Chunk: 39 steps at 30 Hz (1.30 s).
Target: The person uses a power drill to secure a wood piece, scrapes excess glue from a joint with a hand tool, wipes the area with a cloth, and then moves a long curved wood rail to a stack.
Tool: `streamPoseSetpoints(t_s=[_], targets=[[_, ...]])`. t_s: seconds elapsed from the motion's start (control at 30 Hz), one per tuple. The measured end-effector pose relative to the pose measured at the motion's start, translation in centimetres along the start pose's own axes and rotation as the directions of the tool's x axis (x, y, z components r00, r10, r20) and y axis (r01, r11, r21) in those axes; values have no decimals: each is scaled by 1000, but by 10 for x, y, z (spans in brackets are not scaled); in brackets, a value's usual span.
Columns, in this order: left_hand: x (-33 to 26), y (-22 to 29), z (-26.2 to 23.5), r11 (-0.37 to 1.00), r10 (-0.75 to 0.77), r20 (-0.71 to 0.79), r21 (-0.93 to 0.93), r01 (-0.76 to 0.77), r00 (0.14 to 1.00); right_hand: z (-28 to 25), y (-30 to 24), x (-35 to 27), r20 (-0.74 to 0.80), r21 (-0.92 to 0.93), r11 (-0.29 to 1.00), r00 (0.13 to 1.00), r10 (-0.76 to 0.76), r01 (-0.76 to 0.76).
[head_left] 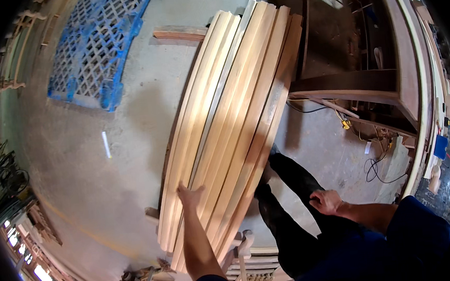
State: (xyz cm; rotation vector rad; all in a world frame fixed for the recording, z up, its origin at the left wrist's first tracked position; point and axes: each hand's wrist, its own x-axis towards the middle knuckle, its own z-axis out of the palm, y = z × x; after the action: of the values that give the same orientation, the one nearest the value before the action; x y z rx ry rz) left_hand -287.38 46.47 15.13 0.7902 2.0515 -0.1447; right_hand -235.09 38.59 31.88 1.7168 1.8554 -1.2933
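Seen from above, a person stands over a stack of long pale wooden planks [223,119] that runs away from them across a grey concrete floor [126,147]. The left hand [190,196] lies flat and open on the near end of the stack, fingers spread forward along the grain, pressing on the top boards rather than gripping any one of them. The right hand [325,201] hangs well apart from the wood, beside the person's dark trousers, loosely curled and holding nothing that can be seen. The planks rest on edge, packed side by side, their near ends reaching past the left hand toward a carved wooden piece [250,274] by the person's feet. Far beyond the left hand, to its left, a blue lattice pallet [93,45] lies on the floor. To the right of the right hand, yellow and black cables [372,156] trail under a dark wooden bench [367,83]. To steady or shift the boards well, the open palm would likely serve best kept flat with even pressure, and the idle hand brought to the stack's far side so the boards do not fan out.
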Motion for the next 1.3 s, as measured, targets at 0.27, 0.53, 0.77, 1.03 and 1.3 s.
streamPoseSetpoints(t_s=[0.27, 0.53, 0.77, 1.03, 1.3], targets=[[210, 15, 13, 977, 101, 1, 186, -100, 995, -17, -20, 39, -151, 10, 995, 983, -101, 104], [288, 19, 16, 923, 230, 227, 258, -286, 946, -16, -35, 57, -205, 160, 983, 978, -50, 84], [289, -5, 2, 954, 274, 226, 61, -294, 935, -17, -37, 72, -169, 169, 980, 982, -81, 110], [284, -3, -7, 911, 352, 301, -329, -250, 886, -13, -40, 85, -234, 100, 983, 964, -128, 155], [317, -46, -12, 749, 360, 311, -659, -74, 879, -18, -41, 92, -202, 17, 980, 961, -191, 198]])
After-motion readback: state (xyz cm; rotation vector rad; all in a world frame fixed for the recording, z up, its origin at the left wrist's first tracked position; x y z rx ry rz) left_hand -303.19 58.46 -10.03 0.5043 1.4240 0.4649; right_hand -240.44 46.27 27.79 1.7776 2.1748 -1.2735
